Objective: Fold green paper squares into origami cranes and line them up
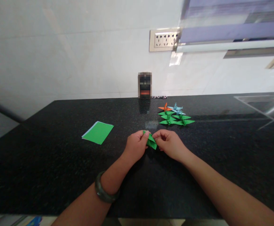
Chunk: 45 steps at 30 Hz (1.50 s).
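Observation:
Between my two hands is a small piece of folded green origami paper (152, 143), raised just over the dark countertop. My left hand (137, 144) pinches its left side, the thumb lying on top. On the other side, my right hand (171, 144) has its thumb and forefinger closed on the paper's right edge. Part of the paper is hidden behind the fingers. Beyond my right hand stand several folded paper cranes (169, 120), in green, orange and light blue, set close together. A stack of square paper (98, 133), green on top, lies to the left.
The black speckled countertop (56, 163) runs back to a pale tiled wall. Against the wall stands a blurred dark upright object (145, 85), with a beaded string (159, 97) beside it. A metal sink (268, 106) is at the right, and a socket panel (164, 40) is above.

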Motion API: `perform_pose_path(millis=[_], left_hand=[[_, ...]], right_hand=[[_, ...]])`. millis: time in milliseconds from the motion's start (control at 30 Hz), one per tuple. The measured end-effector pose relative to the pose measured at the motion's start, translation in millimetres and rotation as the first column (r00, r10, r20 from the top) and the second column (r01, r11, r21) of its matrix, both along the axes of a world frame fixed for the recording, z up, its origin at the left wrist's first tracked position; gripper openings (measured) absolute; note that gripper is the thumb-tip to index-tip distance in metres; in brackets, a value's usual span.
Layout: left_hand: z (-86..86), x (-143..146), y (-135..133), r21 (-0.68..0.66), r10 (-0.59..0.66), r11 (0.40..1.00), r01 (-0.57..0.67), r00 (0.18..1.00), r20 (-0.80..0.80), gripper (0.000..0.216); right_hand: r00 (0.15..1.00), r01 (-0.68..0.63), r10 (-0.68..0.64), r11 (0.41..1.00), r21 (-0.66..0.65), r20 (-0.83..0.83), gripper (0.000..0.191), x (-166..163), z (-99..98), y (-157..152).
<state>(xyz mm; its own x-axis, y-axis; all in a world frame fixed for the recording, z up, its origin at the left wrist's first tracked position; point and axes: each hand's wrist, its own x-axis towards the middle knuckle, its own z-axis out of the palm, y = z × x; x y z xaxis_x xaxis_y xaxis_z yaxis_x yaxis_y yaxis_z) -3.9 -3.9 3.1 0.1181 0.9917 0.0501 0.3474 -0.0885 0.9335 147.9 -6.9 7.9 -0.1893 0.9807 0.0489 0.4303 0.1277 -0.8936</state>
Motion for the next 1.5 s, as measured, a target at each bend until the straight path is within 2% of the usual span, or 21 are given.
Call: perform_pose_path(millis=[133, 233, 333, 467, 567, 700, 833, 1000, 1133, 1333, 1500], left_hand=[[3.1, -2, 3, 0.015, 0.133, 0.991, -0.136, 0.985, 0.113, 0.037], [7.5, 0, 1, 0.01, 0.179, 0.983, -0.184, 0.968, 0.176, 0.034], [9.8, 5, -1, -0.103, 0.152, 0.987, -0.127, 0.945, 0.29, 0.031], [11.0, 8, -2, -0.29, 0.219, 0.952, -0.099, 0.88, 0.421, 0.02], [12.2, 7, -2, -0.366, 0.261, 0.928, -0.063, 0.814, 0.52, 0.016], [12.5, 6, -3, -0.439, 0.227, 0.895, 0.077, 0.769, 0.598, 0.014], [11.6, 6, -5, -0.468, 0.159, 0.86, 0.206, 0.761, 0.628, 0.019], [11.5, 7, -6, -0.401, 0.085, 0.885, 0.235, 0.766, 0.637, 0.032], [11.6, 8, -6, -0.385, 0.079, 0.899, 0.21, 0.785, 0.614, 0.028], [9.3, 8, -6, -0.328, 0.038, 0.934, 0.144, 0.87, 0.491, 0.03], [12.1, 9, -7, -0.274, -0.016, 0.951, 0.143, 0.909, 0.416, 0.031]], right_hand=[[0.994, -0.104, 0.099, 0.986, 0.128, 0.044, 0.03, -1, 2.4, -5], [0.998, -0.067, 0.065, 0.989, 0.134, 0.015, 0.035, -3, 2.3, -6], [0.998, 0.012, -0.004, 0.992, 0.127, -0.058, 0.02, -4, -1.3, -3], [0.995, 0.045, -0.032, 0.99, 0.136, -0.098, 0.017, -4, -3.2, -2], [0.999, 0.032, -0.025, 0.968, 0.249, -0.03, 0.021, -4, 0.8, -4], [0.997, 0.038, -0.063, 0.914, 0.403, 0.049, 0.02, -3, 4.3, -6], [0.997, 0.056, -0.07, 0.907, 0.418, 0.017, 0.011, -1, 1.9, -2], [0.999, 0.05, -0.049, 0.931, 0.362, -0.013, 0.012, 1, 2.2, 1], [0.998, 0.053, -0.06, 0.943, 0.329, 0.009, 0.011, 2, 3.6, 2], [0.995, -0.029, -0.015, 0.903, 0.429, 0.1, 0.012, 3, 3.6, 3], [0.992, -0.008, -0.038, 0.928, 0.372, 0.116, 0.014, 2, 2.9, 3]])
